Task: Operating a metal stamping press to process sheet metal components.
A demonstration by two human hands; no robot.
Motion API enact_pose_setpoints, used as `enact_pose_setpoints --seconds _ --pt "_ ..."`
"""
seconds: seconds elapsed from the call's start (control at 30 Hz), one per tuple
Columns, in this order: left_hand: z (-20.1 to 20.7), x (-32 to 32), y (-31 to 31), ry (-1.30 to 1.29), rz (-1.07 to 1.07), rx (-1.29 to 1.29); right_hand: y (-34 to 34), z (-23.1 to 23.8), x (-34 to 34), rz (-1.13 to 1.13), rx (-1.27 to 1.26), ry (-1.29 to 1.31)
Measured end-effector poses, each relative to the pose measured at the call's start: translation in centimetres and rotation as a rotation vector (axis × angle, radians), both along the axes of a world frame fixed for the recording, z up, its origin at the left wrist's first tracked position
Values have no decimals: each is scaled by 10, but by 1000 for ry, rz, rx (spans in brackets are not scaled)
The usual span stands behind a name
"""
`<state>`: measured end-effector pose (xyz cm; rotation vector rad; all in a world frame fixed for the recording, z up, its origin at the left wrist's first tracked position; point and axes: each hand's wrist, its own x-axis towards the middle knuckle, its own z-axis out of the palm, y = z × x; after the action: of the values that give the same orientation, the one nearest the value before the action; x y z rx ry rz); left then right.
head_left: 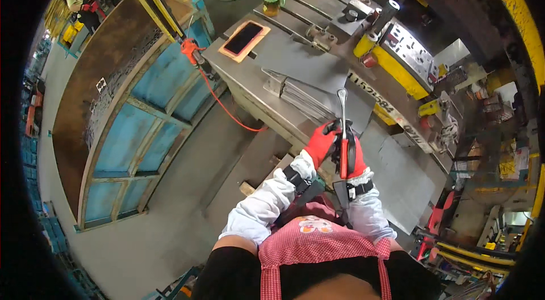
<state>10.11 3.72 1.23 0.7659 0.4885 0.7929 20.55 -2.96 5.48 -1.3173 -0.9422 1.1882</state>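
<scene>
Two gloved hands, red with dark palms, brought together in front of your apron [318, 237]: the left hand [321, 144] and the right hand [359, 164]. One ratchet wrench [344, 149], red grip toward you, polished head pointing away, located between them and above the near edge of the surface [318, 2]. Your right fingers appear wrapped around the grip; your left fingers lie close beside it, partly hidden, and whether they pinch anything you cannot tell from this view. One stack of thin metal strips [306, 101], lying just past the wrench. One flat grey sheet [397, 178], to the right of your hands. One phone [244, 38] on an orange-edged packet, and one lidded mug [272, 6], green on top, both farther off to the left. One die block [406, 47], drilled with holes, on a yellow base at the far right. Handling notes, as a judgement: keep your grip low on the handle for leverage, leave the head free to swing, set your left fingers where the ratchet cannot trap them, and hold your gloves clear of the strips' edges, which may be sharp.
</scene>
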Motion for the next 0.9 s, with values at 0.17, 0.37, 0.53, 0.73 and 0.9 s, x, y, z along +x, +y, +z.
enact_pose_setpoints --seconds 0.17,0.37,0.53,0.73,0.9 --pt "24 3 -8 40 63 140 0 14 4 -57 -68 405" --pt "35 2 1 -70 30 118 9 13 3 -105 -24 -7" --pt "38 -5 2 52 91 82 9 24 -4 -99 -242 354" --pt "-7 -10 -16 169 12 -190 -2 3 -9 -42 -311 328" --pt "16 -16 -15 16 133 -75 5 9 -15 -33 -157 206"
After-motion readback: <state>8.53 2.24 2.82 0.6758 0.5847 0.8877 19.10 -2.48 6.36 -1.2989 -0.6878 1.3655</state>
